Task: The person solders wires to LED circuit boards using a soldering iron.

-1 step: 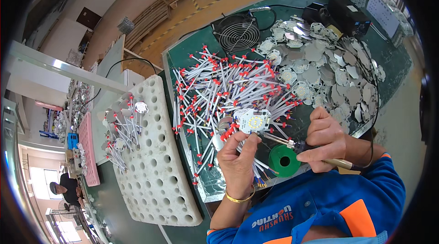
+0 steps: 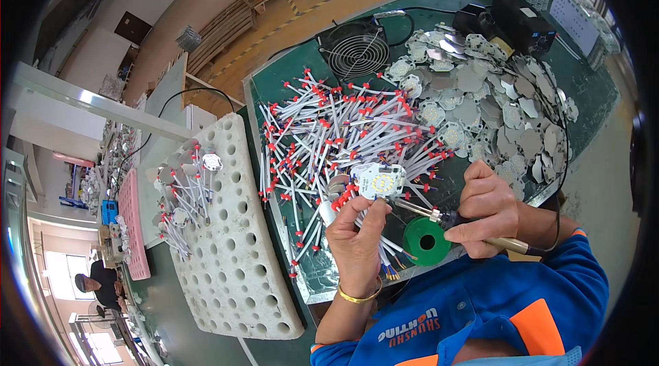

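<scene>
Where the white board (image 2: 371,179) is gripped: its lower edge is pinched between the thumb and fingers of the left hand (image 2: 357,239), seen at 7 o'clock from it; small yellow parts are shown on its upper face.
Soldering iron (image 2: 434,214): held at 4 o'clock from the board, its handle enclosed by the curled fingers of the right hand (image 2: 487,211); its tip is pointed at the board's lower edge, though whether contact is made cannot be told.
Green spool (image 2: 414,234): seen at 5 o'clock, just below the iron.
White cables (image 2: 350,119): heaped at 11 o'clock on the green table (image 2: 589,102), banded with red collars.
Metal plates (image 2: 472,80): piled between 1 and 2 o'clock, some dotted with yellow.
Fan (image 2: 358,55): set at 12 o'clock, beyond the cables.
Black box (image 2: 523,25): placed past the plates, at 1 o'clock.
Foam block (image 2: 230,262): laid at 8 o'clock, pierced with round holes; cabled boards (image 2: 191,194) are rested on it at 9 o'clock.
Co-worker (image 2: 105,285): seen far off at 8 o'clock, dressed in dark clothing.
</scene>
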{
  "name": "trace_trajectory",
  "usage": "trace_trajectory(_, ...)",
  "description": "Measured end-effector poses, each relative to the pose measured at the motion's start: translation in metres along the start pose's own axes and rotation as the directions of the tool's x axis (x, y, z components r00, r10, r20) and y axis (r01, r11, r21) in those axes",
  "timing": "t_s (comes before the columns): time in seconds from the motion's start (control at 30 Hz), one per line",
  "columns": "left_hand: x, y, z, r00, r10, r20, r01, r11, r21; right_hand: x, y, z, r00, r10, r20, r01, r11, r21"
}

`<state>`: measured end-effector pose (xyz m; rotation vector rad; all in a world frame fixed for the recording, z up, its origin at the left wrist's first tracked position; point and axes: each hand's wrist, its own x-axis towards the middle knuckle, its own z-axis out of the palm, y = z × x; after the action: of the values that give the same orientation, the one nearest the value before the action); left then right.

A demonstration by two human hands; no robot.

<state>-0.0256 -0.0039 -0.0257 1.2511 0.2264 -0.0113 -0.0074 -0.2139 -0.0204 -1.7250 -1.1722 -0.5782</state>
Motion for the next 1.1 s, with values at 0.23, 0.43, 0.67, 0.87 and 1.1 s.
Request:
trace_trajectory(0.23,0.005,0.001,0.000,0.999,-0.023,0.026,0.023,1.000,0.009,0.004,0.012,-0.002,0.982,0.051,-0.181,-0.032,0.994,0.107)
trace_trajectory(0.43,0.003,0.002,-0.001,0.998,-0.027,0.056,0.025,0.999,0.030,0.023,0.015,-0.004,0.987,0.038,-0.154,-0.038,0.999,0.003)
trace_trajectory(0.67,0.004,0.002,0.003,0.973,0.167,0.162,-0.226,0.842,0.490,0.040,0.030,0.014,0.979,0.191,-0.072,-0.199,0.971,-0.134)
trace_trajectory(0.87,0.011,-0.002,-0.009,0.985,0.103,0.138,-0.147,0.923,0.357,0.037,0.032,0.022,0.975,0.220,0.027,-0.216,0.969,-0.117)
trace_trajectory(1.1,0.015,0.001,-0.014,0.953,-0.178,0.245,0.193,0.980,-0.040,0.023,0.026,0.036,0.968,0.231,-0.103,-0.243,0.963,-0.120)
